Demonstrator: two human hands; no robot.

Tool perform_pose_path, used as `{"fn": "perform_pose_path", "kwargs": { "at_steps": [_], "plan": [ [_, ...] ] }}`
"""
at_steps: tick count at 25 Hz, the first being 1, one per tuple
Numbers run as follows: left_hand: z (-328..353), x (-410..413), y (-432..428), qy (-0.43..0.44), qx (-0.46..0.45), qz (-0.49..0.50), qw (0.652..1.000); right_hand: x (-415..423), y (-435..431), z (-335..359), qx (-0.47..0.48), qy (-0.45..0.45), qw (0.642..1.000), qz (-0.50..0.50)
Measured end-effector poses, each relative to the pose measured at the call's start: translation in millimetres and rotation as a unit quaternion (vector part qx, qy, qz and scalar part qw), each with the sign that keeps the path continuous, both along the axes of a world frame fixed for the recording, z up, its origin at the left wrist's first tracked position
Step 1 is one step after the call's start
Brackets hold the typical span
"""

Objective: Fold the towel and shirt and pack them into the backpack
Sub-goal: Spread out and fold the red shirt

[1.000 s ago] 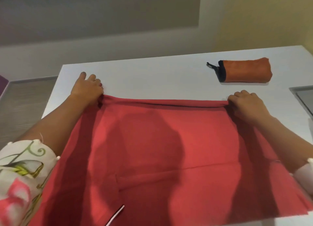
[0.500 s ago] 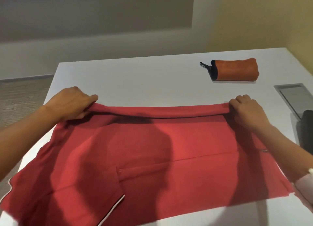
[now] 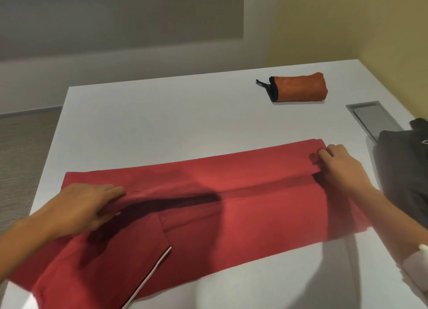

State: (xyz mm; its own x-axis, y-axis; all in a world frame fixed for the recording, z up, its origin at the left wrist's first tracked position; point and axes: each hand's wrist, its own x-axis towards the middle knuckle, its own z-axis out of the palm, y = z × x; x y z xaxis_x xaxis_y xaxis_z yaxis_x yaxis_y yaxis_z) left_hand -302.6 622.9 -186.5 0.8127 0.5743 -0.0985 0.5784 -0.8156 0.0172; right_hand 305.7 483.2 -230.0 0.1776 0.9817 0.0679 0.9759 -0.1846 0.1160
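On the white worktop (image 3: 162, 123), red cloth shirt (image 3: 231, 216) across the near side, rolled orange towel (image 3: 298, 86) behind, to the right, dark grey backpack (image 3: 405, 169) beside its right end

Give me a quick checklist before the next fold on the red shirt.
1. Far edge of the shirt folded over toward the person: ok.
2. Both hands on the fold, left hand on its left end, right hand pinching its right end: ok.
3. Fold lying flat: not ok, it looks raised near the left hand, with shadow under it.
4. Towel rolled and lying apart from the shirt: ok.
5. Backpack open for packing: cannot tell, only part of it shows at the right.
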Motion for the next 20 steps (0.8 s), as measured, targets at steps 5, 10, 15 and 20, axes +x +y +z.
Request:
{"fn": "perform_pose_path", "kwargs": {
  "at_steps": [5, 10, 15, 20],
  "plan": [
    [-4, -2, -28, -0.002, -0.006, 0.024, 1.0, -1, -21, -2, -0.024, -0.024, 0.999, -0.038],
    [-2, -7, -44, -0.004, -0.035, 0.036, 0.999, -6, -28, -5, -0.071, -0.071, 0.993, -0.065],
    [2, -11, -56, -0.041, -0.093, 0.108, 0.989, -25, -15, 3, -0.039, -0.099, 0.989, -0.101],
    [-8, -24, -27, -0.121, -0.034, 0.433, 0.893, -120, 38, 15, 0.029, 0.024, 0.999, -0.035]
  ]
}}
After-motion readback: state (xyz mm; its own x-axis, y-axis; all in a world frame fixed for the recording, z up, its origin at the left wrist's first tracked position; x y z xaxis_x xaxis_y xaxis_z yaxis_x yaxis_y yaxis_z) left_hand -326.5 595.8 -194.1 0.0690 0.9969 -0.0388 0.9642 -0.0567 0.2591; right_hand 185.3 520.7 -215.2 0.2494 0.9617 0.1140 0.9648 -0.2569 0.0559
